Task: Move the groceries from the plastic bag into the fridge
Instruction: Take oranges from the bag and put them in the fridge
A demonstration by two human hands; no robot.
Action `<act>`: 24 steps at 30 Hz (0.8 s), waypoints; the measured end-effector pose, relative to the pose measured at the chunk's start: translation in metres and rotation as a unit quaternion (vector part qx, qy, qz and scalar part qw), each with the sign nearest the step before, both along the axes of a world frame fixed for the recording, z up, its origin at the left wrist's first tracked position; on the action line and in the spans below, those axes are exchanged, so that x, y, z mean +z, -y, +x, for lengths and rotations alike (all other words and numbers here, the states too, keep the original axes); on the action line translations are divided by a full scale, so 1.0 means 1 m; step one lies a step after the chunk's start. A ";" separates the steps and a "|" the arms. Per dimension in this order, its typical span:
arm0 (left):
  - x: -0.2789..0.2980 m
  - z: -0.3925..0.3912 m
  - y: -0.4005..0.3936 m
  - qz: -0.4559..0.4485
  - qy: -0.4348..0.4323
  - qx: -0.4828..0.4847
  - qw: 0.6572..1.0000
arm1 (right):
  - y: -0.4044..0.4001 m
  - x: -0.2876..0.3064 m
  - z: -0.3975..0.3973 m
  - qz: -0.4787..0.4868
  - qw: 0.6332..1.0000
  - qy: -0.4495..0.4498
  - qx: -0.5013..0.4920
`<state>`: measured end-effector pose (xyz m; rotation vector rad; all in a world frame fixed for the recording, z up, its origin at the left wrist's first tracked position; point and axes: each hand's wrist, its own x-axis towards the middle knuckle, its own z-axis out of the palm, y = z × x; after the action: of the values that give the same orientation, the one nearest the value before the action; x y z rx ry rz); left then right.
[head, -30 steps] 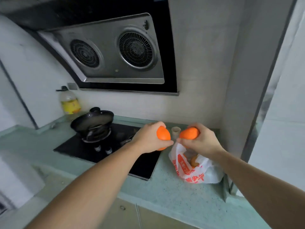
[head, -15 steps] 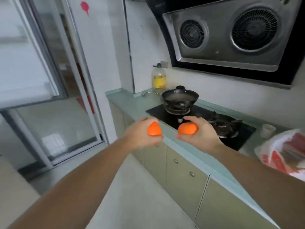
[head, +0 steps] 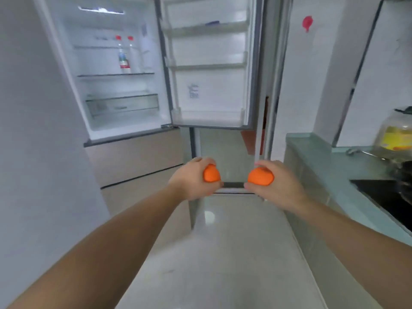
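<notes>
You face the fridge [head: 124, 70], upper compartment open and lit, filling the far left of the view. Its door [head: 209, 63] swings out to the fridge's right, with door racks stacked down its inner face and a small printed label low on the panel. Below the open compartment, the fridge's beige drawer fronts [head: 138, 157] are shut.

Right of the fridge door stands a white wall panel with a red mark [head: 307, 22] high on it. Farther right of the fridge runs the green bench [head: 316, 150]; a yellow-labelled oil jug [head: 395, 134] stands on it at the frame edge, and the black hob [head: 383, 195] lies nearer you on the same bench. The pale floor [head: 223, 253] stretches from the fridge toward you.

Inside the fridge, on a glass shelf [head: 116, 75] at mid height, two red-capped bottles [head: 123, 56] stand upright side by side. Beneath that shelf sits a clear crisper drawer [head: 121, 105].

Both your forearms reach toward the fridge, below its open door. Your left hand [head: 191, 181] is clenched around the left orange [head: 211, 173], fingers wrapped over the top. Your right hand [head: 276, 186] grips the right orange [head: 260, 176] the same way. The two oranges are held apart, level with each other, in the air in front of the fridge's lower drawers, not yet inside. The plastic bag is out of view.
</notes>
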<state>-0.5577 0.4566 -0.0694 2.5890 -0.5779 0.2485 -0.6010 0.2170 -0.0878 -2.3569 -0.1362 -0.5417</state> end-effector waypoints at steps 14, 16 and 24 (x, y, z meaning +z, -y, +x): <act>0.120 -0.058 -0.123 -0.043 0.154 0.257 0.953 | -0.132 0.131 0.058 -0.023 0.961 0.120 0.247; 0.128 -0.051 -0.132 -0.038 0.163 0.270 0.948 | -0.145 0.139 0.066 0.001 0.960 0.131 0.248; 0.125 0.018 -0.180 -0.043 0.175 0.265 0.947 | -0.186 0.144 0.128 0.024 0.960 0.144 0.240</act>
<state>-0.5394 0.6368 0.0561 2.5795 0.0369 0.9009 -0.4733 0.4031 0.0560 -2.0800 -0.7953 -0.6277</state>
